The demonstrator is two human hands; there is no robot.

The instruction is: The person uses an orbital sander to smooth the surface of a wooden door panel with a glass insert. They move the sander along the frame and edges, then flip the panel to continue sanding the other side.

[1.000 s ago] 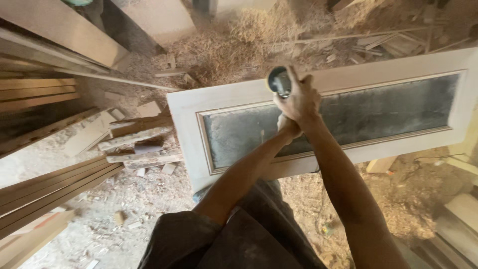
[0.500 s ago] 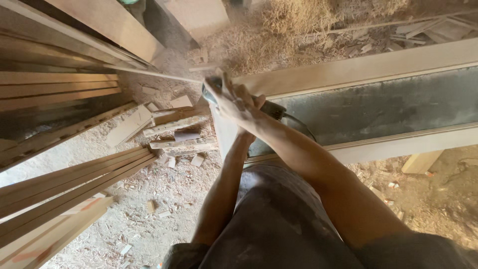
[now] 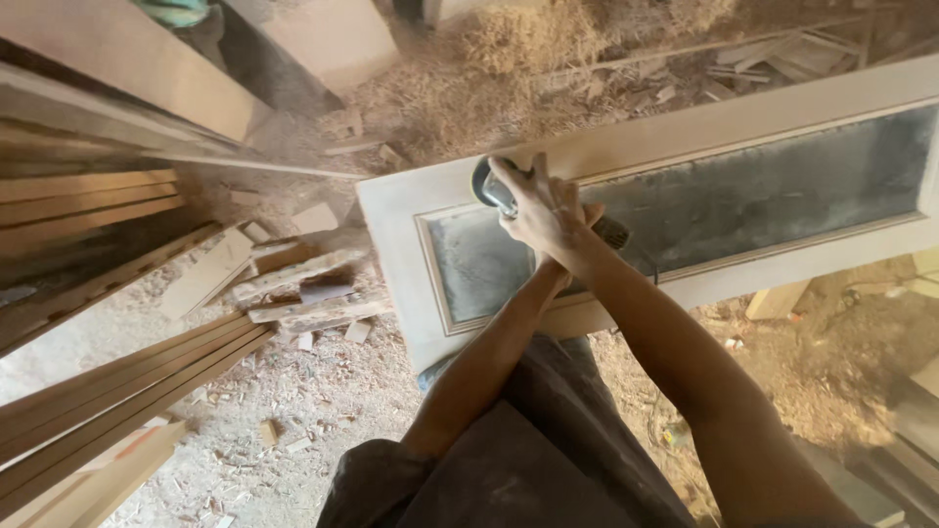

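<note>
Right now a small handheld power sander with a round dark disc head and grey body sits on the upper rail of a pale, unpainted wooden door panel with a long dark dusty glass pane, close to the panel's left end and just above the pane's top-left corner. Both hands are on the tool. The right hand lies over the top of the sander, fingers spread forward across the head and wrapped down around the body. The left hand comes in underneath from the near side, mostly hidden by the right one; it looks clenched on the dark rear handle, though the exact grip cannot be made out. Both bare forearms cross as they reach out over the pane.

The door panel lies flat and slanted across the view, its right end running out of frame. Below it, the person's dark grey clothing fills the bottom centre. To the left of the panel, short pale offcut wood blocks lie scattered on the sawdust-covered floor. Further left, long pale timber planks stretch in stacked bundles. Up top, a heap of tan wood shavings lies beyond the panel.
</note>
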